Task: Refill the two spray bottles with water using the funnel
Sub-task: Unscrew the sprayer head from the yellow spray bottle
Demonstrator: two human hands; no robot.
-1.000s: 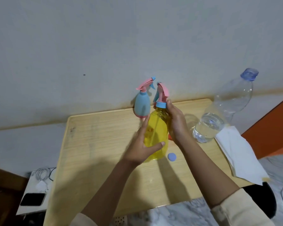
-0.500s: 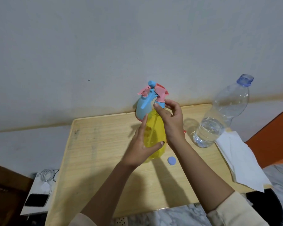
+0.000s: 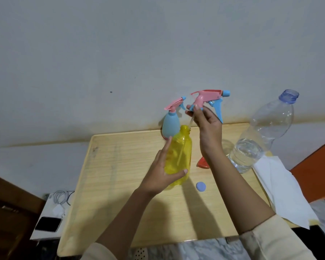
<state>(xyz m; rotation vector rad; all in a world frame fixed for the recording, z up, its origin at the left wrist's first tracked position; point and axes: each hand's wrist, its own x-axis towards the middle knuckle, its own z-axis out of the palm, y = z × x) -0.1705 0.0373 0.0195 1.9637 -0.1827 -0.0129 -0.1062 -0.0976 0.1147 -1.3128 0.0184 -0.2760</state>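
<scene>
Head view, the only one.

Yellow spray bottle (image 3: 178, 156) stands upright on the wooden table (image 3: 111, 184), near centre, neck open. Left hand (image 3: 161, 175) grips its lower body: thumb across the front, fingers wrapped along the far side, index pointing up the bottle's shoulder.

Spray head (image 3: 208, 98) (pink body, blue trigger and nozzle) is off the neck, held above and a bit right of it. Right hand (image 3: 208, 128) pinches it at the blue collar between thumb and fingertips. Dip tube (image 3: 190, 122) hangs from the head, its lower end inside the bottle, visible through the yellow plastic.

Blue spray bottle (image 3: 170, 126) is upright at the table's back edge, by the wall, just behind the yellow one, pink head on.

Red funnel (image 3: 203, 163) lies on the table just right of the yellow bottle, partly hidden by the right forearm; neither hand touches it.

Clear water bottle (image 3: 261, 139) sits at the right side of the table, uncapped, water in the lower part. Its blue cap (image 3: 201, 186) lies flat on the table in front of the yellow bottle. White tissue (image 3: 281, 188) overhangs the right edge.

Off the table, lower left: phone (image 3: 48, 224) and white charger cable (image 3: 61, 198) on a white surface.
</scene>
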